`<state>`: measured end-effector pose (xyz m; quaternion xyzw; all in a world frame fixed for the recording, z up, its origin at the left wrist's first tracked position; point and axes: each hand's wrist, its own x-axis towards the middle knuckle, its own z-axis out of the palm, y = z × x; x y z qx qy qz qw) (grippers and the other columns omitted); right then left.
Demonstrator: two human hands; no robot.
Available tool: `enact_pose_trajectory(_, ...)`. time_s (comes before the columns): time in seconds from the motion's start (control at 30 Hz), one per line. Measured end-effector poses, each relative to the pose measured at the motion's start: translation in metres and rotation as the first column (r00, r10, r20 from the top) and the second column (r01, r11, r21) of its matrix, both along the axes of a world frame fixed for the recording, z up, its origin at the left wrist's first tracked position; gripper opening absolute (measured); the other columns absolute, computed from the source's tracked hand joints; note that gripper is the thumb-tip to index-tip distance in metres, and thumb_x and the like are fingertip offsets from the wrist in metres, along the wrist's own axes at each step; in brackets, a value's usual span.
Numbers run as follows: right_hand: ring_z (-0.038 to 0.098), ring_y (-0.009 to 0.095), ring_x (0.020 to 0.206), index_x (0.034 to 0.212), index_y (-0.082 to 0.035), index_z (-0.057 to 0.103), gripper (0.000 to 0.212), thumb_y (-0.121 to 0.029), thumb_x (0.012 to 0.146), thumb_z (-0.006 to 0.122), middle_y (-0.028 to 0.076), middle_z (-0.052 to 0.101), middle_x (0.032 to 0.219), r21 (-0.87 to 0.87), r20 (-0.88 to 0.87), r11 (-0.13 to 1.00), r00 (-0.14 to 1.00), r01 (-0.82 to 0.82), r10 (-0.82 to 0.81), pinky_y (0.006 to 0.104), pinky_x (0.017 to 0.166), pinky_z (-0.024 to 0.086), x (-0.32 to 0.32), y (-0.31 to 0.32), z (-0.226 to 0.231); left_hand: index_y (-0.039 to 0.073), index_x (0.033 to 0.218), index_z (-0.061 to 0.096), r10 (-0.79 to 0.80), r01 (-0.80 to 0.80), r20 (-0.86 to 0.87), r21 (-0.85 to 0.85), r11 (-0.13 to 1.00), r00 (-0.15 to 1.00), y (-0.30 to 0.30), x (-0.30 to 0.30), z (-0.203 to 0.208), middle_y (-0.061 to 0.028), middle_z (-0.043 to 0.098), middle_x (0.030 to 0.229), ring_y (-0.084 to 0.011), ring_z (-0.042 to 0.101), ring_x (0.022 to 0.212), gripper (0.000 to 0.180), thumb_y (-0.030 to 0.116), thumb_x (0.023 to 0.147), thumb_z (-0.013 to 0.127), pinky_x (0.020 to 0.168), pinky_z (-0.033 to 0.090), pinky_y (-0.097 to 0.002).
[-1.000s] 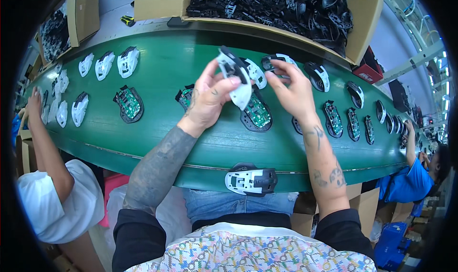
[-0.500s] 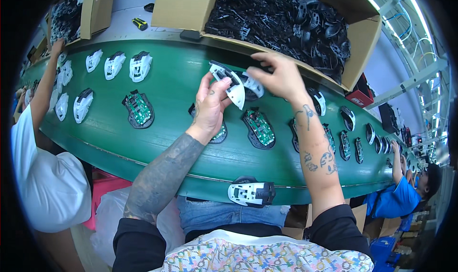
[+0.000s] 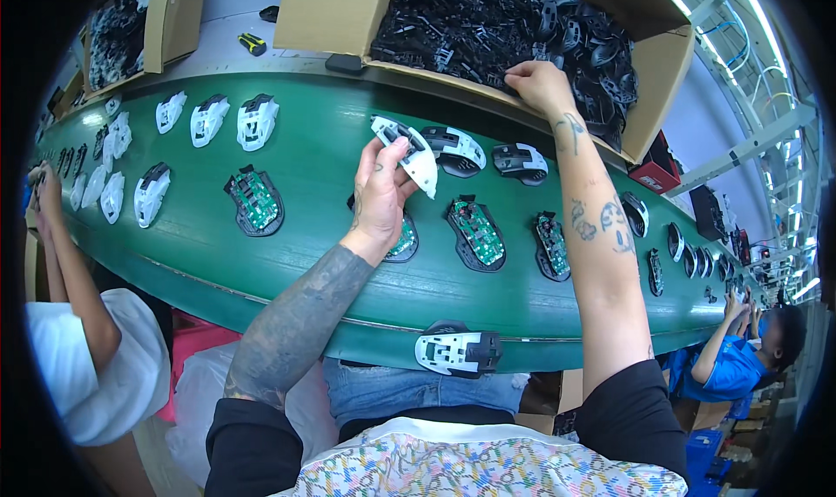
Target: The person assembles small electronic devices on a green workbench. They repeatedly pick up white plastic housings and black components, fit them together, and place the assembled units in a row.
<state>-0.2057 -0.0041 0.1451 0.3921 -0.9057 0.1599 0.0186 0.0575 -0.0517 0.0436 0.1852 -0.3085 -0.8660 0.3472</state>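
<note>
While in left hand (image 3: 378, 202) (tilted), white shell (image 3: 420, 164).

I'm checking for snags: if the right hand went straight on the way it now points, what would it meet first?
Probably the black plastic parts in the cardboard box: the right hand points in over their near edge. Depth is unclear, so it may already be touching them.

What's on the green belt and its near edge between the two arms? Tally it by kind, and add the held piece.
Circuit boards in black bases: 3 (one partly hidden behind the left grip)
Black-and-white shells beyond them: 2
Near-edge white-and-black shell: 1
Held white shell: 1
Total: 7
</note>
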Motion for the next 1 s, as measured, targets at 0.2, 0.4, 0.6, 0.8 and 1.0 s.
enact_pose_trajectory(0.2, 0.063, 0.029, 0.100, 0.109, -0.016, 0.069, 0.028, -0.022, 0.082, 0.062, 0.014, 0.066, 0.107, -0.230, -0.013, 0.968, 0.995, -0.100, 0.100, 0.0350, 0.091, 0.048, -0.023, 0.054, 0.003, 0.008, 0.114, 0.047, -0.042, 0.045, 0.034, -0.093, 0.995, 0.999, 0.010, 0.000, 0.008, -0.0075, 0.058, 0.102, -0.0269, 0.064, 0.099, 0.034, 0.031, 0.091, 0.055, 0.076, 0.053, -0.0333)
enact_pose_trajectory(0.4, 0.055, 0.034, 0.112, 0.114, -0.014, 0.065, 0.043, -0.036, 0.077, 0.065, 0.017, 0.059, 0.119, -0.013, -0.383, 0.964, 0.889, 0.267, -0.252, 0.0405, 0.095, 0.045, -0.066, 0.132, 0.021, 0.006, 0.113, 0.047, -0.074, 0.080, 0.050, -0.120, 0.990, 0.996, 0.014, -0.001, 0.007, -0.0079, 0.059, 0.099, -0.0273, 0.065, 0.096, 0.035, 0.032, 0.091, 0.055, 0.076, 0.053, -0.0326)
enact_pose_trajectory(0.6, 0.061, 0.032, 0.104, 0.122, -0.011, 0.060, 0.057, -0.047, 0.078, 0.066, 0.021, 0.063, 0.112, -0.174, -0.167, 0.926, 0.917, 0.334, -0.362, 0.0384, 0.091, 0.047, -0.071, 0.163, 0.008, 0.006, 0.113, 0.047, -0.090, 0.098, 0.058, -0.136, 0.986, 0.994, 0.015, -0.001, 0.004, -0.0084, 0.060, 0.099, -0.0274, 0.065, 0.094, 0.035, 0.032, 0.090, 0.055, 0.076, 0.053, -0.0331)
enact_pose_trajectory(0.8, 0.067, 0.022, 0.085, 0.111, -0.002, 0.065, 0.038, -0.023, 0.080, 0.070, 0.013, 0.070, 0.090, -0.245, -0.144, 0.901, 0.905, 0.358, -0.399, 0.0318, 0.078, 0.051, -0.059, 0.192, 0.010, 0.005, 0.114, 0.047, -0.116, 0.126, 0.068, -0.157, 0.980, 0.991, 0.014, 0.000, 0.003, -0.0089, 0.060, 0.099, -0.0273, 0.065, 0.095, 0.036, 0.031, 0.090, 0.055, 0.077, 0.053, -0.0339)
enact_pose_trajectory(1.0, 0.062, 0.014, 0.077, 0.123, 0.000, 0.055, 0.039, -0.008, 0.086, 0.063, 0.007, 0.064, 0.090, -0.703, 0.525, 0.598, 0.848, 0.386, 0.069, 0.0259, 0.069, 0.051, -0.034, 0.215, 0.020, 0.007, 0.119, 0.043, -0.196, 0.205, 0.066, -0.182, 0.962, 0.978, 0.020, 0.000, 0.010, -0.0103, 0.058, 0.108, -0.0276, 0.064, 0.100, 0.038, 0.030, 0.091, 0.054, 0.080, 0.053, -0.0356)
